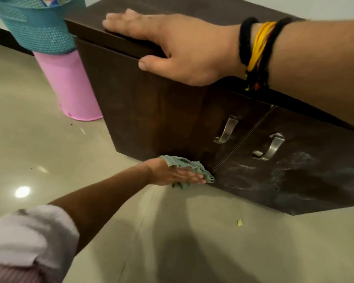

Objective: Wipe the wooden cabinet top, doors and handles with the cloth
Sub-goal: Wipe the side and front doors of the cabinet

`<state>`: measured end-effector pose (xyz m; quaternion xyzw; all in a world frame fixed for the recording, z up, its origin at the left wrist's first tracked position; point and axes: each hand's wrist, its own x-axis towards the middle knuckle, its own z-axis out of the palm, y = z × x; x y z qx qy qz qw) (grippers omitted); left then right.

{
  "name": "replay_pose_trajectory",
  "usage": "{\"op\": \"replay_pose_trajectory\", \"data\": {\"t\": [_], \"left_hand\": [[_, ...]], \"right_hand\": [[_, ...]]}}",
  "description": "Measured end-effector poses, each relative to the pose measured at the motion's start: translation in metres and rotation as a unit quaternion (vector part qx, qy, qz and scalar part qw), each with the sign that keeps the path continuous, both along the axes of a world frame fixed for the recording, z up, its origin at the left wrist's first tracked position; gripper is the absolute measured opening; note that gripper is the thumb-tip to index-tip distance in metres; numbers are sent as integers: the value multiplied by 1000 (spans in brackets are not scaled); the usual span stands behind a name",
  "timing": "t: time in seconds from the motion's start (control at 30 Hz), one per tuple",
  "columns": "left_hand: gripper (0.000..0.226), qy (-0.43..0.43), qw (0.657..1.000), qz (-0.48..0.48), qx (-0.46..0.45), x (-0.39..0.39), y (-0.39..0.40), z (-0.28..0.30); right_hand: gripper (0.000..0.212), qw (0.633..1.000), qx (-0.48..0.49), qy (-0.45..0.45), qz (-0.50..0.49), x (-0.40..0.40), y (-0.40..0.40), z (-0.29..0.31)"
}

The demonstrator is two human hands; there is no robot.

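A low dark wooden cabinet runs from upper left to right, with its top (pixel 192 7) and two doors. The left door (pixel 151 109) and the right door (pixel 305 160) each carry a metal handle (pixel 226 130) (pixel 271 147). Whitish dust smears show on the right door. My left hand (pixel 172 173) presses a green cloth (pixel 194 166) with straight fingers against the bottom corner of the left door, by the gap between the doors. My right hand (pixel 172 45) rests flat on the front edge of the top, thumb down over the edge.
A pink bin (pixel 70 84) stands on the floor against the cabinet's left end, with a teal mesh basket (pixel 39 27) on it. The tiled floor (pixel 49 160) is glossy, with dark specks and a small yellow scrap (pixel 239 222).
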<state>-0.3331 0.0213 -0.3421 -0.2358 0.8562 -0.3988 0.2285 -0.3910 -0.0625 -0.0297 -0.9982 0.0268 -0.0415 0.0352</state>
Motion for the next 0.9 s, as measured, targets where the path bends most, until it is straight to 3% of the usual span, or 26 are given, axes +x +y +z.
{"op": "replay_pose_trajectory", "data": {"t": [0.1, 0.2, 0.3, 0.4, 0.47, 0.53, 0.67, 0.73, 0.9], "left_hand": [[76, 117, 992, 47, -28, 12, 3, 25], [59, 222, 969, 83, -67, 44, 16, 30], [57, 213, 973, 48, -78, 38, 12, 24], [66, 71, 995, -26, -61, -11, -10, 38], [68, 71, 996, -36, -43, -28, -18, 53], [66, 75, 991, -62, -93, -18, -16, 49], [58, 249, 958, 43, -132, 23, 16, 12], [59, 240, 960, 77, -123, 21, 26, 6], [68, 147, 987, -11, -61, -26, -1, 38]], "right_hand": [[61, 1000, -17, 12, 15, -1, -1, 2], [61, 1000, -21, 5, 22, 1, 2, 0], [63, 1000, -14, 7, 13, 2, 1, 3], [62, 1000, -12, 10, 11, 3, 0, 1], [62, 1000, -10, 12, 3, 1, 0, 2], [62, 1000, -14, 17, -1, 0, 2, 2], [62, 1000, -21, 12, 7, 3, 2, 0], [62, 1000, -15, 10, 7, 4, -1, 0], [61, 1000, -5, 17, 5, 2, 5, 3]]}}
